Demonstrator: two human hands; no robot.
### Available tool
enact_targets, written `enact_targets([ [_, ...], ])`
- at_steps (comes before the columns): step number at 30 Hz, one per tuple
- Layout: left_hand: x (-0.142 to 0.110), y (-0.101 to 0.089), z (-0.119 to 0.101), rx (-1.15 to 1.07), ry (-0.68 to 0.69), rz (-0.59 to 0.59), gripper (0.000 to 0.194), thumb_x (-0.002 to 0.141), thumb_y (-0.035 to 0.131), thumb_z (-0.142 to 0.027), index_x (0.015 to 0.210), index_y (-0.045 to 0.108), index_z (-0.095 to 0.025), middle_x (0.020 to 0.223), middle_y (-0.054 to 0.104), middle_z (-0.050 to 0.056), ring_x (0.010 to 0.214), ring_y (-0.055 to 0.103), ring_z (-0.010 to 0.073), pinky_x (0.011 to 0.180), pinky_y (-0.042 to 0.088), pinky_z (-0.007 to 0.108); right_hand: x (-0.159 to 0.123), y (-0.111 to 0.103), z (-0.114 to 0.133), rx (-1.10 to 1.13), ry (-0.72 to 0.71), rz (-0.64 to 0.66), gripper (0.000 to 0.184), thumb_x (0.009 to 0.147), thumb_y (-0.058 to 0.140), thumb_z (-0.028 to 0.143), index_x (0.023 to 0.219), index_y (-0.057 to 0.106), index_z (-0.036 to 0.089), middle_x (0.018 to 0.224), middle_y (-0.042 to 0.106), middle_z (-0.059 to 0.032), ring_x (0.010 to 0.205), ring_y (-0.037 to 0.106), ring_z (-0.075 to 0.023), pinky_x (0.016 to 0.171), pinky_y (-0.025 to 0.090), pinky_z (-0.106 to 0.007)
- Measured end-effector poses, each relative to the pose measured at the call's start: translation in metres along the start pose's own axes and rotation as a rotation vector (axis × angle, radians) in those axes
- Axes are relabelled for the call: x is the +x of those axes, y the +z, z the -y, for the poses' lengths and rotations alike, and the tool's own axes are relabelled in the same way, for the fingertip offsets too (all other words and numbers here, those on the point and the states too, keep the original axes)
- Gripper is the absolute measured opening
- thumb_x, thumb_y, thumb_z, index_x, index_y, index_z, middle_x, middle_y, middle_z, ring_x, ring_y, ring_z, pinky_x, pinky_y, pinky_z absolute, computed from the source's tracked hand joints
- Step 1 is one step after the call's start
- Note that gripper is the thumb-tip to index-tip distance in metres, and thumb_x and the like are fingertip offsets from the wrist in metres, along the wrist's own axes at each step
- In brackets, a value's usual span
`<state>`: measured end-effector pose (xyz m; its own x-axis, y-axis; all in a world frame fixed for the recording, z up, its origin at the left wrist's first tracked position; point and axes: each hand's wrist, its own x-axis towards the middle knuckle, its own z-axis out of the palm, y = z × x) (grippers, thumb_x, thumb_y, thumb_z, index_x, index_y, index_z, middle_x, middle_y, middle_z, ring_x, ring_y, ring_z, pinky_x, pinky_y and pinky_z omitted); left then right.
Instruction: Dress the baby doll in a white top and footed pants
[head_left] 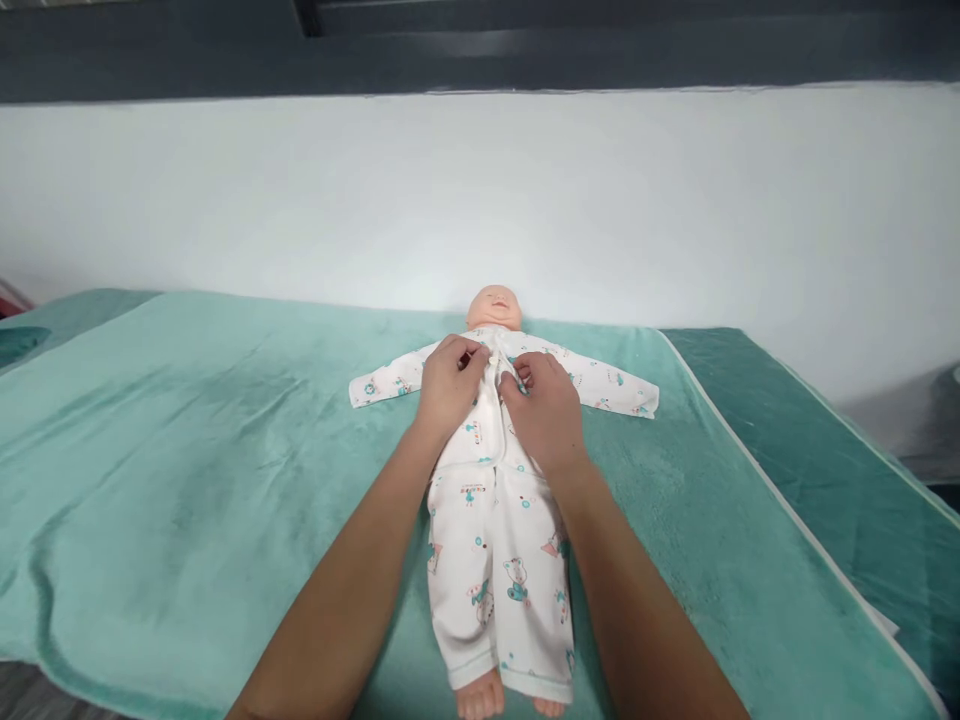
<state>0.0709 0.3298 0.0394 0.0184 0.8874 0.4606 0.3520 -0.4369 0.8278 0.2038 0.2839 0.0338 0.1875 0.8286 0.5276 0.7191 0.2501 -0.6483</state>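
A baby doll point(495, 305) lies on its back, head away from me, dressed in a white printed top point(480, 432) and matching trousers point(517, 575). Both sleeves stretch out to the sides, and its feet stick out of the trouser legs. At the chest, my left hand point(452, 380) pinches the front edge of the top between thumb and fingers. Just right of it, my right hand point(545, 405) has its fingers curled closed on the other front edge of the top. The top's front is partly parted between my hands. The fingertips are small, so any fastener there is unclear.
A light green plush blanket point(225, 480) covers the surface under the doll, slightly wrinkled at left. Darker green cloth point(825, 460) shows along the right side. Behind the doll's head rises a white wall point(480, 200), with a dark frame point(480, 50) above it.
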Motion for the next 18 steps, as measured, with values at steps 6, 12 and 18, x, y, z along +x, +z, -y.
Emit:
enact_targets([
  [6,-0.008,-0.014,-0.004,-0.063,-0.055,0.175,0.012,0.085,0.068,-0.032,0.087,0.069,-0.02,0.088,0.063,-0.001,0.073,0.053,0.0124,0.07,0.041,0.028,0.005,-0.004,-0.005,0.163,0.056,0.039,0.015,0.086,0.053,0.027,0.089,0.067,0.022,0.079,0.061,-0.0011,0.076,0.055,-0.0172,0.076,0.043,-0.033],
  [12,-0.004,-0.013,-0.001,-0.089,-0.129,0.185,0.01,0.083,0.069,-0.03,0.086,0.068,-0.021,0.077,0.06,-0.003,0.065,0.047,0.0112,0.062,0.035,0.027,0.007,-0.008,-0.005,0.44,0.194,0.082,0.016,0.081,0.058,0.03,0.084,0.07,0.021,0.073,0.06,0.0001,0.067,0.052,-0.0146,0.066,0.044,-0.029],
  [18,-0.005,-0.01,-0.001,-0.291,-0.2,0.134,0.015,0.082,0.071,-0.034,0.084,0.071,-0.019,0.073,0.062,-0.001,0.067,0.05,0.012,0.064,0.037,0.027,0.009,-0.011,-0.005,0.637,0.324,0.091,0.017,0.077,0.065,0.034,0.084,0.073,0.021,0.074,0.062,0.0007,0.067,0.052,-0.0129,0.06,0.044,-0.025],
])
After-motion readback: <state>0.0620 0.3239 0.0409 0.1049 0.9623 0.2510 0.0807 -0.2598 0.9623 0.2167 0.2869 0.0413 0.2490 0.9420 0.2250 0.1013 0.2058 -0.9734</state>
